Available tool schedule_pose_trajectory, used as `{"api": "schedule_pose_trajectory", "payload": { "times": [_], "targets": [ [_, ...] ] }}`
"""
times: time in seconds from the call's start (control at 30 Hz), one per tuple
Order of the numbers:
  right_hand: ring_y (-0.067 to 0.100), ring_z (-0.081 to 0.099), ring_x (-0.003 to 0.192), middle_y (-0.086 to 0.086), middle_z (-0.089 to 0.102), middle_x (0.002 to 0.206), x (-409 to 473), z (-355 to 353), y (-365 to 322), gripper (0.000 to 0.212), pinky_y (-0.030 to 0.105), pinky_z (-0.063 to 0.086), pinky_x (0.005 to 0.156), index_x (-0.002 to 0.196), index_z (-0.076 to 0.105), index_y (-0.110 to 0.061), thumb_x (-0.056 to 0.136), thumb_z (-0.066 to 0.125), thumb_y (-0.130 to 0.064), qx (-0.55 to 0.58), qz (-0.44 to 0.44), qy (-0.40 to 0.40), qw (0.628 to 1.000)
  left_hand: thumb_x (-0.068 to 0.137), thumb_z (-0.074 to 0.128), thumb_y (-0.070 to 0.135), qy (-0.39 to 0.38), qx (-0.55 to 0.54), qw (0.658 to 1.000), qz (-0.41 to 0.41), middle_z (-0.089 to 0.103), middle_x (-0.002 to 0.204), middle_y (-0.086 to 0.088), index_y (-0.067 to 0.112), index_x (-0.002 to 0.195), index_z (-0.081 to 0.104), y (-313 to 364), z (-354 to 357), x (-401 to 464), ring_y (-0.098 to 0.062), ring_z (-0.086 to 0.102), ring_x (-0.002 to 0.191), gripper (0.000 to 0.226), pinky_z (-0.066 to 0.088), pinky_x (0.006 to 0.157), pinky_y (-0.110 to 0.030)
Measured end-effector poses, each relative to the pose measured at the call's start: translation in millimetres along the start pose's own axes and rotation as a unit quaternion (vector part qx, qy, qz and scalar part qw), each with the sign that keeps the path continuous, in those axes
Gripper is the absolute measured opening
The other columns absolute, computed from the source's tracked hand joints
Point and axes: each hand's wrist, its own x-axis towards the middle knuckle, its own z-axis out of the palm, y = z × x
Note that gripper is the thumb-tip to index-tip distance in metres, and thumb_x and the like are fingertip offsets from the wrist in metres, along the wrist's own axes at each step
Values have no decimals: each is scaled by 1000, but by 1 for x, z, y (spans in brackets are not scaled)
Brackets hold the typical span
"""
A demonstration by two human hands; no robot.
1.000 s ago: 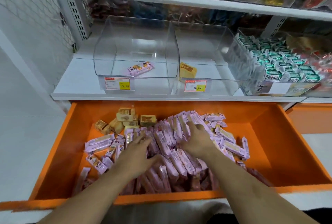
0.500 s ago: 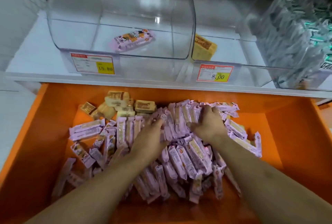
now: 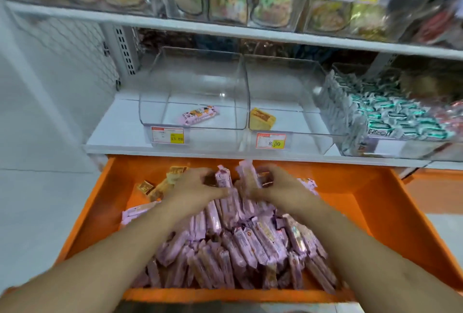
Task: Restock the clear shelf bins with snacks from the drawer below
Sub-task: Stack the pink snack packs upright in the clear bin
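1. Gripping a bunch of pink snack bars [image 3: 246, 179], both of my hands are closed around it: my left hand [image 3: 198, 186] clasps it from 9 o'clock and my right hand [image 3: 280, 187] from 3 o'clock, with two bars standing up between my fingers.
2. More of these slim, glossy pink wrappers fill the orange plastic drawer [image 3: 375, 202] in a loose heap [image 3: 240, 250]; their print is too blurred to read.
3. At 10 o'clock of the heap, a few small tan square packets [image 3: 157, 187] lie against the drawer's back wall.
4. On the white shelf above, at 12 o'clock, the left clear bin [image 3: 193, 92] holds one pink bar [image 3: 200, 114]; its red-and-yellow price tag [image 3: 167, 135] reads "15.80".
5. Just beside it at 1 o'clock, the middle clear bin [image 3: 283, 87] holds one yellow packet [image 3: 261, 119] leaning on the shared wall; that tag [image 3: 270, 141] reads "8.00".
6. Farther toward 2 o'clock, a third bin is packed with white-and-green wrapped snacks [image 3: 390, 117], their lettering unreadable.
7. Both clear bins are smooth, see-through plastic with curved fronts.
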Motion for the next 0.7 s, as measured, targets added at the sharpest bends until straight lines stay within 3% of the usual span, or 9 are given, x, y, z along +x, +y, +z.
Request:
{"api": "schedule_pose_trajectory", "payload": {
  "times": [0.03,0.1,0.2,0.3,0.37,0.5,0.63,0.7],
  "targets": [
    [18,74,92,2,74,107,-9,-2,-11,62,27,62,74,126,62,-23,73,94,-25,41,-14,-8,999,70,93,37,-6,-35,999,5,80,104,7,22,109,77,10,-7,-8,-16,75,101,44,57,99,-45],
    [25,76,99,9,77,108,-23,-4,-30,64,46,61,94,123,65,-18,67,96,-21,105,-30,-17,994,82,86,13,-17,-86,996,2,80,104,1,18,111,77,27,-18,-26,-17,77,98,31,62,92,-42],
    [34,75,104,14,78,110,-39,-1,-52,56,56,56,101,120,66,-12,71,93,-21,157,-53,-40,985,91,75,2,-25,-136,990,1,78,107,-10,9,111,73,43,-30,-43,-27,76,98,21,64,82,-45],
    [31,76,102,12,79,107,-49,1,-67,35,51,59,95,115,69,-8,84,85,-9,181,-62,-48,980,93,72,1,-8,-163,987,-1,79,103,-10,8,102,73,49,-41,-49,-32,76,96,11,61,88,-57],
    [29,77,98,11,80,105,-52,4,-73,31,42,60,80,114,69,-7,86,82,-5,198,-62,-51,977,93,74,5,-5,-166,986,-5,78,105,-12,8,105,73,50,-44,-49,-33,76,100,13,60,90,-59],
    [31,76,96,12,79,104,-40,9,-74,27,43,60,78,114,71,-10,89,76,-1,221,-62,-42,972,93,73,9,-1,-175,985,-5,79,102,-10,14,114,72,54,-46,-40,-32,77,96,21,63,86,-50],
    [29,74,83,18,77,102,-24,7,-76,24,38,58,60,111,74,-11,90,69,-1,250,-41,-23,967,91,72,12,6,-189,982,-14,79,97,-7,18,99,78,52,-42,-21,-29,76,94,11,60,90,-46],
    [29,73,81,20,75,108,-15,8,-77,34,39,57,59,116,71,-9,82,70,-9,266,-27,-19,964,92,70,11,12,-205,978,-30,76,91,-10,16,90,77,51,-40,-13,-30,73,85,9,56,84,-43]
  ]
}}
